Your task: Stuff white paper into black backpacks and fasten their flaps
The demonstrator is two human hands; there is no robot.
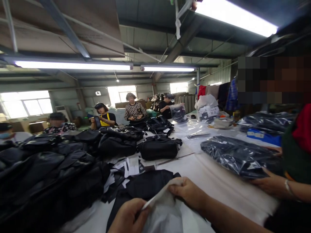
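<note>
Both my hands are closed on the rim of a translucent whitish plastic bag [167, 215] at the bottom of the view. My left hand [132, 216] pinches one side of its edge. A little higher and to the right, my right hand [191, 193] grips the far edge between thumb and fingers. The lower part of the bag runs out of view. Just beyond it lies a black bag [150, 183], partly covered by my hands and the plastic. Loose tags and papers [132, 166] are scattered behind that.
A large heap of black bags [48, 171] fills the left side of the white table [191, 174]. Another black bag [159, 148] sits mid-table. At right, a co-worker's hands [272, 183] touch a plastic-wrapped dark bag [233, 155]. Several people work across the table.
</note>
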